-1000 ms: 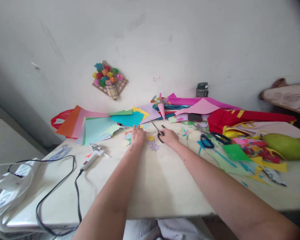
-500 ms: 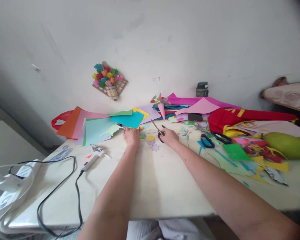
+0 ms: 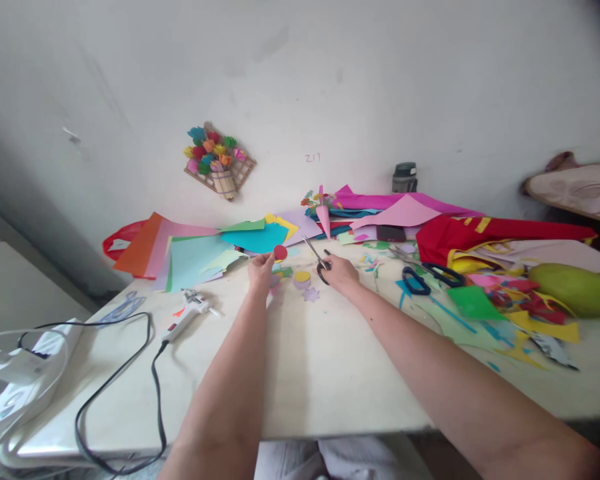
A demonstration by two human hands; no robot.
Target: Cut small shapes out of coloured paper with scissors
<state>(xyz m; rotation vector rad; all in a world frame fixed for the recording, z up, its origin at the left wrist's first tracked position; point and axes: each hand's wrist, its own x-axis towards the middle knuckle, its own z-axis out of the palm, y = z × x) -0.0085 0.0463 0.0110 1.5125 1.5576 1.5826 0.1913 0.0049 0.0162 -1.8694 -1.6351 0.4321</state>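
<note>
My left hand (image 3: 261, 270) pinches a red paper circle (image 3: 281, 253) by its left edge, a little above the table. In my right hand (image 3: 342, 273) is a pair of scissors (image 3: 312, 248), held by its dark handles with the blades pointing up and to the left. Between the hands lie a yellow paper circle (image 3: 303, 276) and a pale purple flower-shaped cutout (image 3: 311, 295). Green paper pieces (image 3: 283, 272) are beside my left hand, which partly covers other small pieces there.
At left are a glue gun (image 3: 185, 320), its black cord and a white power strip (image 3: 35, 380). Coloured paper sheets (image 3: 195, 267) lie at the back left. On the right are blue-handled scissors (image 3: 416, 281), paper scraps, red cloth (image 3: 480, 233) and a green mango-like object (image 3: 570, 290).
My left hand has risen from the table and now has the red paper circle between its fingers. My right hand still has the scissors in nearly the same place.
</note>
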